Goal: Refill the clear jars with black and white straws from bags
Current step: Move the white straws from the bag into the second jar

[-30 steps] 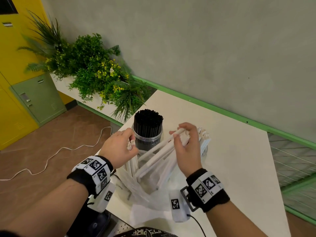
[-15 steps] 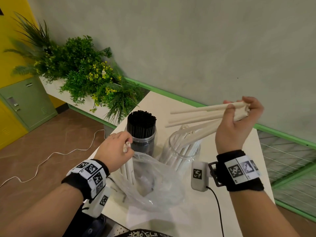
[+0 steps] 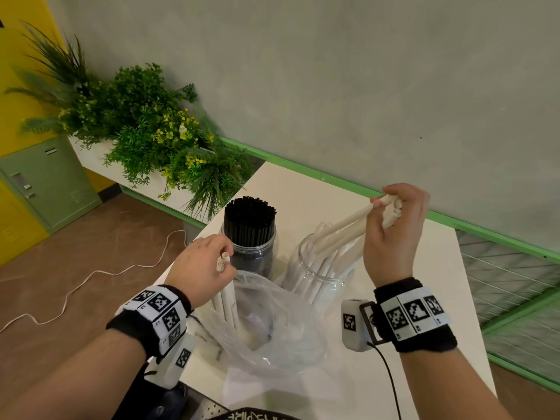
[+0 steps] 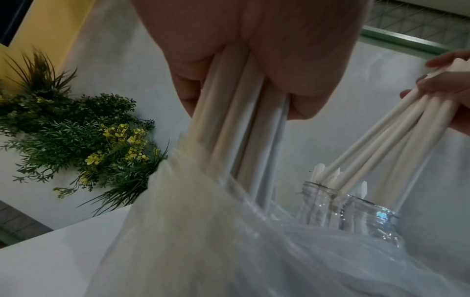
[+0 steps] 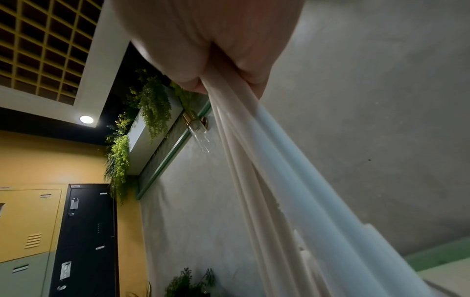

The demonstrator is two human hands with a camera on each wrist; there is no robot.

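Black straws [image 3: 249, 221], white straws [image 3: 339, 230], clear bag [image 3: 272, 322], white table [image 3: 409, 313], green plants [image 3: 145, 128], black-and-white checkered wristbands [image 3: 157, 313]

The white straws [image 3: 339, 228] look like matt paper, smooth and without shine, both the bundle in the right hand [image 3: 391, 234] and the few gripped by the left hand [image 3: 200, 268]. The black straws [image 3: 249, 221] have a dull, dark finish; whether they are paper or plastic cannot be told. Both clear jars [image 3: 306, 262] are glossy transparent plastic with moulded thread ridges at the neck. The bag [image 3: 272, 325] is thin, crinkled clear plastic film with soft highlights. The counter [image 3: 424, 292] is a smooth, matt off-white surface. The wristbands [image 3: 424, 334] are black cloth carrying printed white marker panels. The wall [image 3: 363, 86] behind has a matt, faintly mottled plaster look.
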